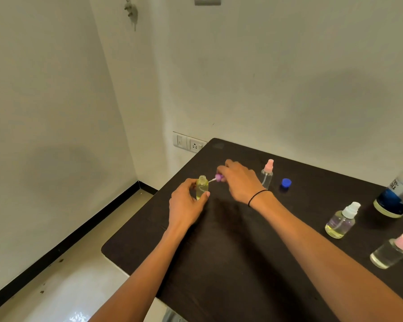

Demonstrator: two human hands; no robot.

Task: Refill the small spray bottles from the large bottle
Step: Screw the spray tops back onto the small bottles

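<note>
The left hand [186,203] is gripping the open small spray bottle [202,187] upright on the worktop [230,247] at the far left, steadying it, while the right hand [237,182] is pinching its purple spray cap [219,177], dip tube angled towards the neck, likely for recapping.

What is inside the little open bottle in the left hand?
The open bottle holds yellowish liquid nearly to its shoulder. The left hand covers its left side and base, so the bottom stays hidden.
</note>
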